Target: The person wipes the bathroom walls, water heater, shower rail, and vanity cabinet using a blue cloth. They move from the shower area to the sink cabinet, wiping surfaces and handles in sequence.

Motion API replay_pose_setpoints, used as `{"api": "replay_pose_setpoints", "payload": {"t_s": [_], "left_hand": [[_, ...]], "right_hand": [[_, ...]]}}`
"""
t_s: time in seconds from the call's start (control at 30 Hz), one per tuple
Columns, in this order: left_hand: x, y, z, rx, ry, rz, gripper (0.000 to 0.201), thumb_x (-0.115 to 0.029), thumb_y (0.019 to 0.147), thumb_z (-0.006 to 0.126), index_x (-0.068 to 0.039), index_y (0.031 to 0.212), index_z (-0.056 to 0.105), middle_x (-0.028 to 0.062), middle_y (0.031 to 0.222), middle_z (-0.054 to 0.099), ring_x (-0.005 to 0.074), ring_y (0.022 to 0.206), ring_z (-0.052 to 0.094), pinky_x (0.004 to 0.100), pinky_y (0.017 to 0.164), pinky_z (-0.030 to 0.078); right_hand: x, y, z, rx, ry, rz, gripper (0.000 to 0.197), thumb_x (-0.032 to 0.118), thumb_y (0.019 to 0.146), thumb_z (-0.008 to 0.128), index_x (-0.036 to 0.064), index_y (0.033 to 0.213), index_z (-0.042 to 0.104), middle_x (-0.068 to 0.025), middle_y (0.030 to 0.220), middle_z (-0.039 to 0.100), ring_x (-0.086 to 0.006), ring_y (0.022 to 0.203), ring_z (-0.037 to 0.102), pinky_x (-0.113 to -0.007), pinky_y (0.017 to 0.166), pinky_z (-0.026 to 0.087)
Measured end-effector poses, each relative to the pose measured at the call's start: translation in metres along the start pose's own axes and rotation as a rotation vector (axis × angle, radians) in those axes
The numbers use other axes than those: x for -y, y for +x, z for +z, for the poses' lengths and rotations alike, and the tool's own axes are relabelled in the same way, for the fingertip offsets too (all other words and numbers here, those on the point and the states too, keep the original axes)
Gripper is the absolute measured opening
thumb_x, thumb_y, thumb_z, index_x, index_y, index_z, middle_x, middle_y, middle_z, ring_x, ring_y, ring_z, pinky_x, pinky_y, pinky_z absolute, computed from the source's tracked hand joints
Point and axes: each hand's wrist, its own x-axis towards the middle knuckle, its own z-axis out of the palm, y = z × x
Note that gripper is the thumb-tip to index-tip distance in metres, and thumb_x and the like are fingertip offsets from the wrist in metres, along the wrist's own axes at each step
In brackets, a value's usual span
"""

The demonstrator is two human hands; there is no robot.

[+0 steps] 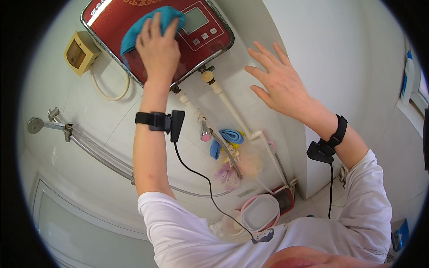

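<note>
The left hand (157, 47), up at about eleven o'clock in the view, pressed a blue cloth (147, 24) flat against the glossy red front of a wall-mounted water heater (120, 15), its fingers spread over the cloth rather than gripping it. The right hand (279, 82), toward one o'clock, was held open with fingers fanned wide at the white tiled wall (250, 27), holding nothing. A shower head (35, 125) sat at nine o'clock and stacked basins (260, 212) near six.
</note>
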Motion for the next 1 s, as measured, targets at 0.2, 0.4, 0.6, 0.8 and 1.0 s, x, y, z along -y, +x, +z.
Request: {"api": "replay_pose_setpoints", "payload": {"t_s": [0.2,0.4,0.6,0.8,1.0], "left_hand": [[-0.049,-0.005,0.004,0.147,-0.113,0.127,0.049,-0.005,0.081,0.064,-0.024,0.126,0.071,0.0095,0.153,0.048,0.0348,0.139,0.044,0.0549,0.110,0.037],[-0.043,-0.023,-0.016,0.292,-0.199,0.297,0.049,-0.003,0.082,0.063,-0.026,0.125,0.071,0.0061,0.156,0.048,0.0281,0.143,0.043,0.0532,0.113,0.036],[0.031,-0.004,-0.022,0.087,-0.004,-0.035,0.056,-0.001,0.080,0.064,-0.025,0.130,0.069,0.0086,0.151,0.051,0.0328,0.138,0.047,0.0494,0.108,0.041],[0.030,-0.035,-0.058,0.291,-0.058,0.084,0.055,0.004,0.080,0.063,-0.021,0.129,0.069,0.0103,0.152,0.050,0.0348,0.138,0.046,0.0501,0.106,0.044],[0.034,-0.069,-0.091,0.408,-0.075,0.115,0.057,0.009,0.077,0.062,-0.020,0.126,0.070,0.0097,0.151,0.051,0.0345,0.136,0.049,0.0486,0.103,0.047]], "right_hand": [[0.010,0.004,0.013,0.055,0.004,0.027,0.041,0.020,0.085,0.075,0.0030,0.121,0.066,-0.0177,0.148,0.051,-0.0338,0.150,0.032,-0.063,0.122,0.022],[0.009,0.013,0.017,0.098,0.029,0.013,0.047,0.020,0.087,0.074,0.0037,0.130,0.062,-0.0188,0.152,0.047,-0.0345,0.152,0.030,-0.064,0.122,0.023],[0.008,-0.004,0.002,0.251,0.234,-0.009,0.048,0.019,0.088,0.074,0.0036,0.131,0.060,-0.0216,0.153,0.044,-0.0388,0.150,0.031,-0.058,0.122,0.027],[0.004,-0.070,-0.117,0.826,0.680,-0.182,0.052,0.028,0.093,0.072,0.0040,0.137,0.058,-0.0247,0.150,0.047,-0.0401,0.141,0.044,-0.049,0.114,0.039],[-0.021,-0.083,-0.215,1.414,0.520,-0.021,0.052,0.029,0.093,0.071,0.0050,0.138,0.059,-0.0234,0.144,0.053,-0.0387,0.135,0.049,-0.047,0.111,0.042]]}}
